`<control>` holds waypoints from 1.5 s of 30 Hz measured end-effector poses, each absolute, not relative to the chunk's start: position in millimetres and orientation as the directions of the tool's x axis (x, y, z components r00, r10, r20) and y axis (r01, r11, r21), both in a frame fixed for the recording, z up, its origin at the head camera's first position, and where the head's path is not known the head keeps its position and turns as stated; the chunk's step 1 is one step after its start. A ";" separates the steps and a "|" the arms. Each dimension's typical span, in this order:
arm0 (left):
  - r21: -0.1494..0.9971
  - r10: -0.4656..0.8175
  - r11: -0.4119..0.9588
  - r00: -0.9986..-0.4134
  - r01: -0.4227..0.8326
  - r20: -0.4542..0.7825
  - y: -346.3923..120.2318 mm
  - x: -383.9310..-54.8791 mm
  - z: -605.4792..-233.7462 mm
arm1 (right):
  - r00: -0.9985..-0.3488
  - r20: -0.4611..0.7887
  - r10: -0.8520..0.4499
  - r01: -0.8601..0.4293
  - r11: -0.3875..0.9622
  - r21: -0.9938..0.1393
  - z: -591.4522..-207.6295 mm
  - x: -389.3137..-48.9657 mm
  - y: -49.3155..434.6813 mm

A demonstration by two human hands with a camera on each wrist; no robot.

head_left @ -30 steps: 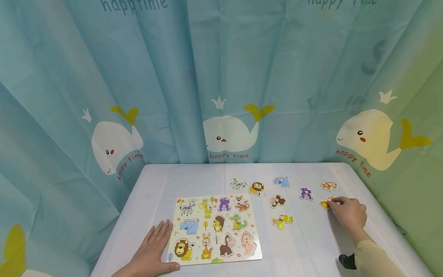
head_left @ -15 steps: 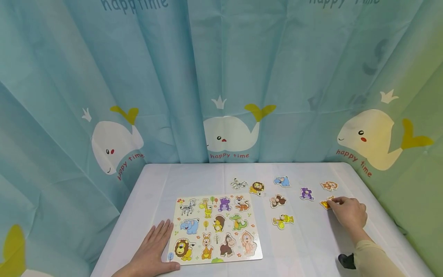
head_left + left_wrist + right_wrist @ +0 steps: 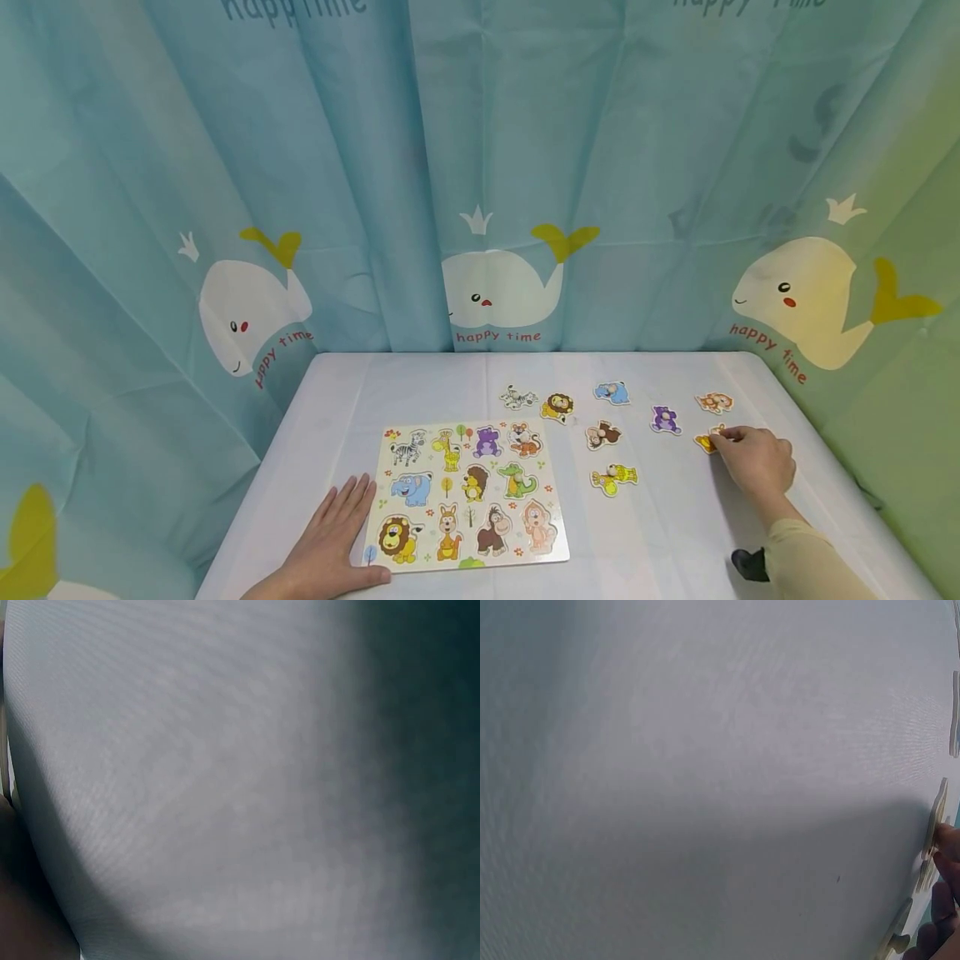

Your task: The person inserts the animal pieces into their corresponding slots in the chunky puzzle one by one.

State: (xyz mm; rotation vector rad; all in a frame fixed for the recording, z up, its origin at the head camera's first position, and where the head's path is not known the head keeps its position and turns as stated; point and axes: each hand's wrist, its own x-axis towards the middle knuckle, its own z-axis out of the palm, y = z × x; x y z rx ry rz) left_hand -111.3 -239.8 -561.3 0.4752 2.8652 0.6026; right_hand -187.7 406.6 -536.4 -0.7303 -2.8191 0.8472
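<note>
My left hand [image 3: 330, 537] lies flat with straight fingers along the left edge of the animal puzzle board [image 3: 557, 553], its thumb at the lower left corner. On the right side of the table, my right hand [image 3: 757, 462] pinches an orange-yellow animal puzzle piece [image 3: 703, 443] between thumb and fingertips. The fingers hide much of this piece. At the right edge of the right wrist view, the fingertips [image 3: 949, 838] grip the thin piece close over the white surface. The left wrist view holds mostly blurred tabletop.
Loose puzzle pieces lie right of and behind the board: zebra [image 3: 517, 398], lion [image 3: 557, 407], blue hippo or elephant [image 3: 612, 393], brown monkey [image 3: 602, 435], giraffe [image 3: 614, 479], purple animal [image 3: 664, 420], orange-brown one [image 3: 714, 402]. A curtain [image 3: 360, 167] surrounds the white table [image 3: 637, 542].
</note>
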 end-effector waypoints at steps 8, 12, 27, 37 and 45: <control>0.415 0.347 0.867 -0.932 0.276 -0.103 -240.0 -111.1 -560.7 | -0.883 -0.017 0.469 0.402 0.738 -0.541 -534.6 -187.5 404.8; 0.420 0.345 0.867 -0.931 0.268 -0.118 -240.0 -111.3 -559.4 | -0.885 -0.011 0.466 0.397 0.742 -0.539 -533.7 -187.5 404.0; 0.404 0.340 0.875 -0.932 0.265 -0.123 -239.0 -110.8 -556.6 | -0.919 0.248 0.305 0.135 0.838 -0.528 -513.5 -190.2 370.3; 0.420 0.343 0.869 -0.930 0.261 -0.132 -239.6 -111.1 -557.4 | -0.913 0.338 0.230 0.018 0.849 -0.529 -500.6 -194.7 340.6; 0.426 0.351 0.860 -0.931 0.280 -0.097 -239.6 -110.1 -558.3 | -0.928 0.321 0.190 -0.026 0.825 -0.565 -493.0 -196.8 309.3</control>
